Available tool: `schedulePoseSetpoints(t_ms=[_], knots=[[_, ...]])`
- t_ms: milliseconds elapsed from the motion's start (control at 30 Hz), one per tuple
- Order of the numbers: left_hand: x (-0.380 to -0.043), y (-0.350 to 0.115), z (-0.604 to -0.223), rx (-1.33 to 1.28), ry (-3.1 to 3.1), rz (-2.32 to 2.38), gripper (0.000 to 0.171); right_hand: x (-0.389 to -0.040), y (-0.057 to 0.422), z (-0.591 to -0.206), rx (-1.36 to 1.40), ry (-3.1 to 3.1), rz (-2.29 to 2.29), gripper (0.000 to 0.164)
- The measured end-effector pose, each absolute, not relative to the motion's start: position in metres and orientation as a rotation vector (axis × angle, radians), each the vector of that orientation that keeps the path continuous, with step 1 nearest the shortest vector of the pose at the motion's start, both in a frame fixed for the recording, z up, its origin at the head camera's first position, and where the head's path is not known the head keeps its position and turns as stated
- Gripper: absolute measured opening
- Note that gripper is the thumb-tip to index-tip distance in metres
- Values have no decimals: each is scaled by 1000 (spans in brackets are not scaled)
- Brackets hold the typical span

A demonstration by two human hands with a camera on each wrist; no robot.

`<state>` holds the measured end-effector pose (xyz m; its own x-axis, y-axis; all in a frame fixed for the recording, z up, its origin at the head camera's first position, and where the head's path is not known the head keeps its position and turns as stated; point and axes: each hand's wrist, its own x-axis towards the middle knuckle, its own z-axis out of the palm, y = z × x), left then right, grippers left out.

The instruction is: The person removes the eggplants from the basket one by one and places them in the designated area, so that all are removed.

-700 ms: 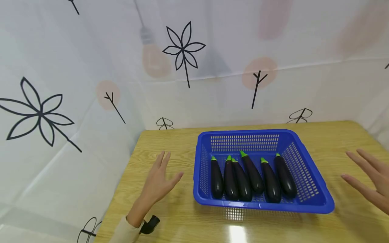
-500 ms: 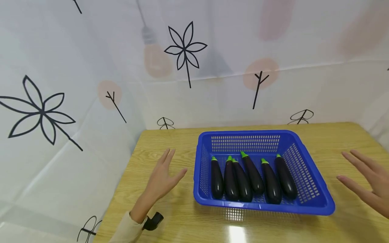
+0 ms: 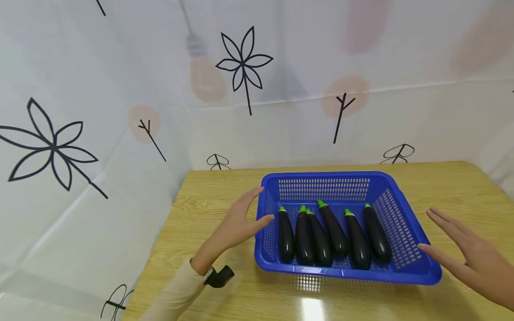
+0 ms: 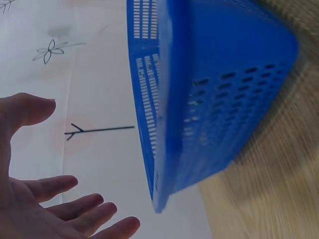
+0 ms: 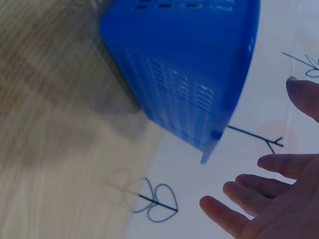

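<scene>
A blue plastic basket with slotted walls stands on the table. Several dark purple eggplants with green caps lie side by side in it. My left hand is at the basket's left side, thumb and fingers spread apart, fingertips over or beside the rim; in the left wrist view the hand shows a gap to the basket. Off the right side, my right hand has its fingers extended toward the rim. The right wrist view shows that hand apart from the basket. Neither hand holds anything.
The wood-grain table extends around the basket on all sides. Behind it and along the left hangs a white cloth printed with plants. A black strap is on the left wrist.
Both hands have moved inward toward the basket, the left one rightward and the right one leftward. The basket and eggplants have stayed in place.
</scene>
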<state>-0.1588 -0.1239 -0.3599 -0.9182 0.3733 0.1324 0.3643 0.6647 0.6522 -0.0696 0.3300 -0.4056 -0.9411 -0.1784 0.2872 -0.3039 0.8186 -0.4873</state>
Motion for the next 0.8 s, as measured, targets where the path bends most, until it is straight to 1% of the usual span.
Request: schedulePoseSetpoints(t_ms=[300, 533, 800], knots=[[-173, -92, -350, 787, 2772, 1063, 67, -64, 317, -419, 340, -2843, 847, 87], [-185, -74, -348, 868, 2640, 1149, 63, -64, 307, -425, 290, -2898, 841, 91], [-192, -55, -344, 880, 2590, 1162, 60, -63, 303, -428, 251, -2942, 825, 97]])
